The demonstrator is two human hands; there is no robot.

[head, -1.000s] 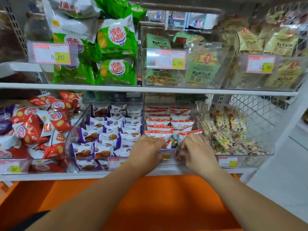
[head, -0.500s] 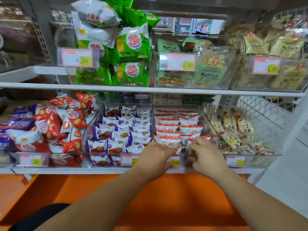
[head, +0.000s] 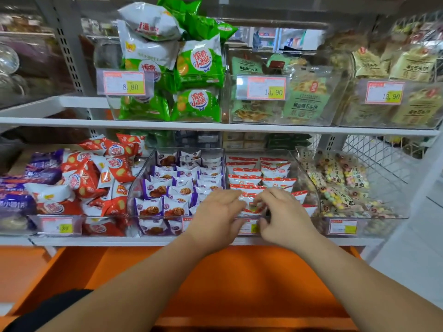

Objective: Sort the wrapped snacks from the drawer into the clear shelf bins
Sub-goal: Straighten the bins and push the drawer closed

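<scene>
Lower shelf (head: 96, 241), clear bin (head: 304, 174): right hand (head: 286, 218) pinching a packet (head: 251, 209); left hand (head: 215, 213) over it, grip unclear, fingertips hidden.

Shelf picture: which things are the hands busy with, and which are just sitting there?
In the job: left hand, right hand, red-and-white packets, their clear bin.
Just sitting: purple waffle packets, green bags, pastel candy packs, price tags.
</scene>
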